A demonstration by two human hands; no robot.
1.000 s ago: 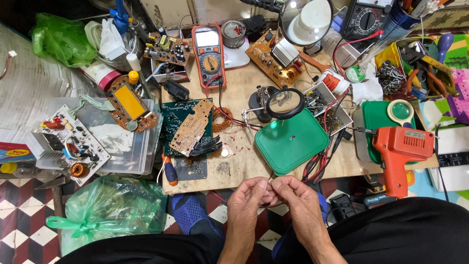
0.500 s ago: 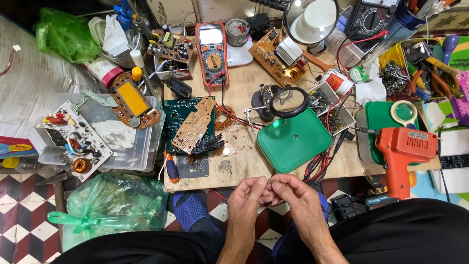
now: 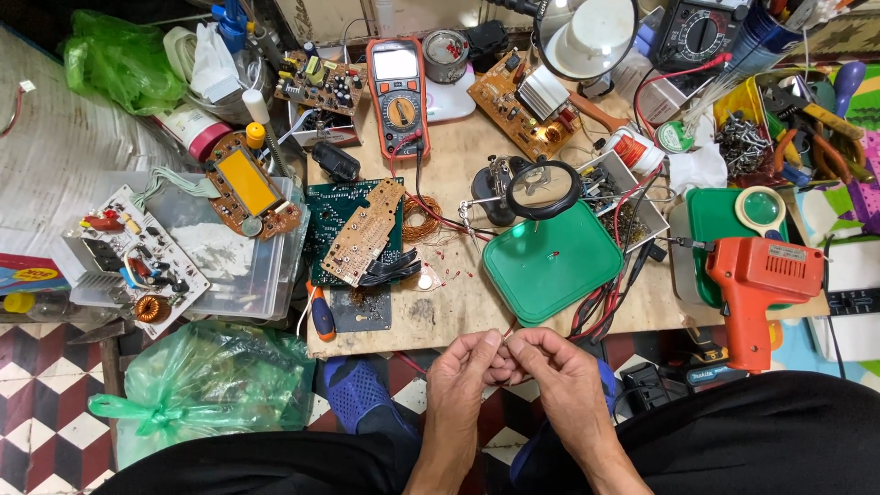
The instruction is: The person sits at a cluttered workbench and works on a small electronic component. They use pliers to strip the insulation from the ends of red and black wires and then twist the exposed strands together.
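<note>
My left hand (image 3: 467, 376) and my right hand (image 3: 559, 371) meet just in front of the workbench edge, above my lap. Their fingertips pinch a thin reddish wire (image 3: 507, 332) between them; its end pokes up toward the bench. Just beyond the hands lies a green tray (image 3: 550, 261) holding one tiny red part. A magnifier on a stand (image 3: 541, 188) rises behind the tray. A bundle of red and black leads (image 3: 605, 302) hangs off the bench edge to the right of my hands.
On the bench lie an orange multimeter (image 3: 399, 92), several circuit boards (image 3: 362, 229), a copper wire coil (image 3: 422, 220), an orange heat gun (image 3: 756, 280) at right and a white desk lamp (image 3: 587, 32). A green plastic bag (image 3: 202, 385) sits on the checkered floor at left.
The hands have stayed together at the bench edge, with only slight finger shifts on the wire. The view has tilted a little.
</note>
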